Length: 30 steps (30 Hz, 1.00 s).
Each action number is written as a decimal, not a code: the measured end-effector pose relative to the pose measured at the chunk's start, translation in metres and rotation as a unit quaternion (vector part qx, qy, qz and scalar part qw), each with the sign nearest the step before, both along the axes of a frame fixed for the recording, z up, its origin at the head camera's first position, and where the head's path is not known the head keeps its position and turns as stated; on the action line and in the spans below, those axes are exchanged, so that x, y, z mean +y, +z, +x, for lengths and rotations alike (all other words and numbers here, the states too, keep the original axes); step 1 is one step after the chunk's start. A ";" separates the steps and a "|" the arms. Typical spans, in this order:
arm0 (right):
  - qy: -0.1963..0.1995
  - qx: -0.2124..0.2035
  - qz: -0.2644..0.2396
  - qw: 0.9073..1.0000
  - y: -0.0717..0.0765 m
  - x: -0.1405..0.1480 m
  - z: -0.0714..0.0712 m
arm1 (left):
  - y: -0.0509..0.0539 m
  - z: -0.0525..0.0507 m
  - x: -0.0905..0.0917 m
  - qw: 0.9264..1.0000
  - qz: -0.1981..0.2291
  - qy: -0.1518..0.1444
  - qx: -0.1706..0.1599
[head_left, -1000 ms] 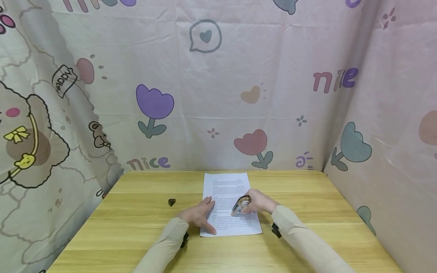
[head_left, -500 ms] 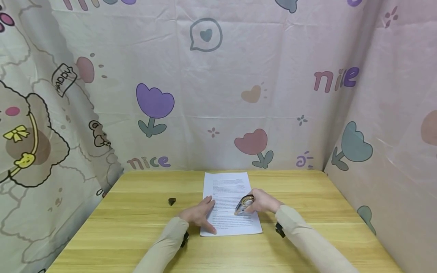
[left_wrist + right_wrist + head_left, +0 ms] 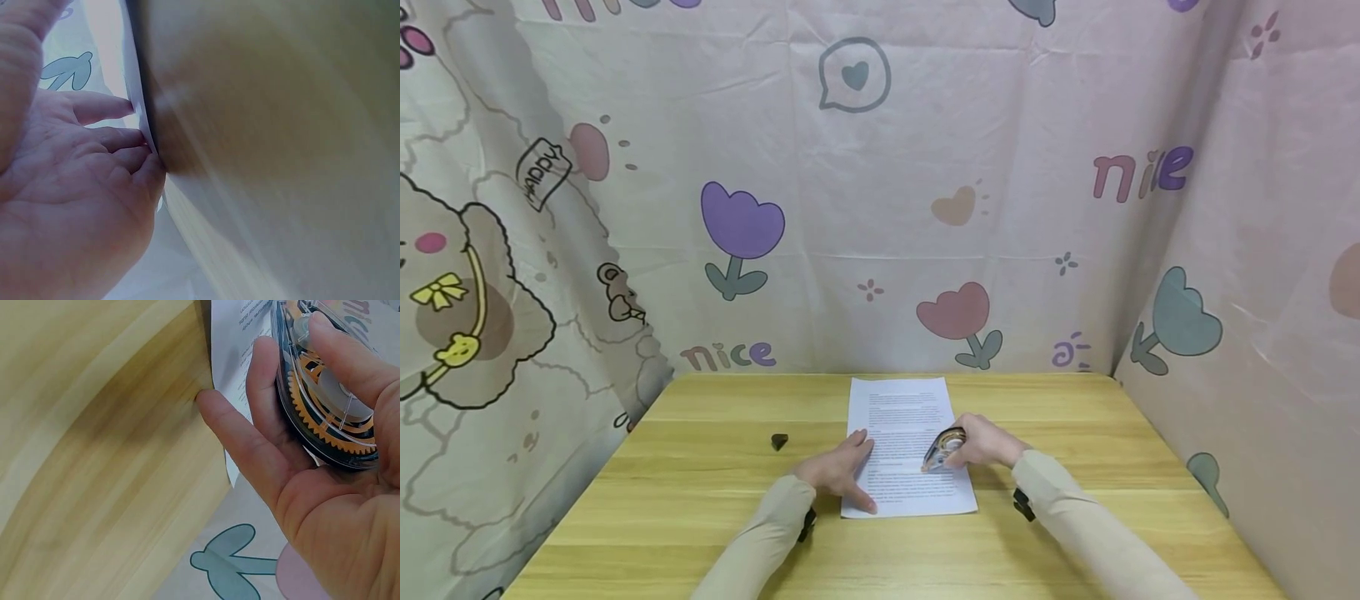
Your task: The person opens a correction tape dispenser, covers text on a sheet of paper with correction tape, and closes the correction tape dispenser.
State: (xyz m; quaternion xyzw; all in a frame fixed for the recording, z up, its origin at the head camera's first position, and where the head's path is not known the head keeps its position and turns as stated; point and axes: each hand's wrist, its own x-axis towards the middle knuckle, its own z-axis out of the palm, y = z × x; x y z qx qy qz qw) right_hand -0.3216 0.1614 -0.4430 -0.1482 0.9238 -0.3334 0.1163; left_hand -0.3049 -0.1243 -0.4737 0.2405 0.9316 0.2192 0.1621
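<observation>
A printed sheet of paper (image 3: 898, 492) lies on the wooden table, covered in lines of text. My left hand (image 3: 838, 471) rests on its left edge with fingers and thumb spread; the left wrist view shows the fingertips (image 3: 140, 137) against the sheet's edge. In my right hand (image 3: 988, 442) I grip a correction tape dispenser (image 3: 331, 406), clear-cased with an orange toothed wheel inside. Its tip points down and left onto the text in the lower half of the page. One right fingertip (image 3: 209, 400) touches the table beside the paper.
A small black object (image 3: 779, 442), perhaps a cap, lies on the table left of the paper. The wooden table (image 3: 715, 500) ends at a printed curtain (image 3: 865, 167) behind, with more curtain at both sides.
My right hand has slid a little to the right with the correction tape, its tip shifting along the text. My left hand and the paper have stayed put.
</observation>
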 end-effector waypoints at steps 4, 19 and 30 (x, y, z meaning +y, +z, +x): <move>-0.011 -0.005 0.009 1.000 0.000 0.000 -0.001 | 0.000 0.000 0.001 1.000 -0.001 0.003 -0.001; -0.001 -0.015 -0.012 1.000 0.000 0.004 0.001 | 0.002 0.001 0.002 1.000 0.000 0.005 -0.004; 0.000 -0.019 -0.021 1.000 -0.001 0.005 0.002 | 0.003 0.000 0.001 1.000 -0.007 0.008 -0.005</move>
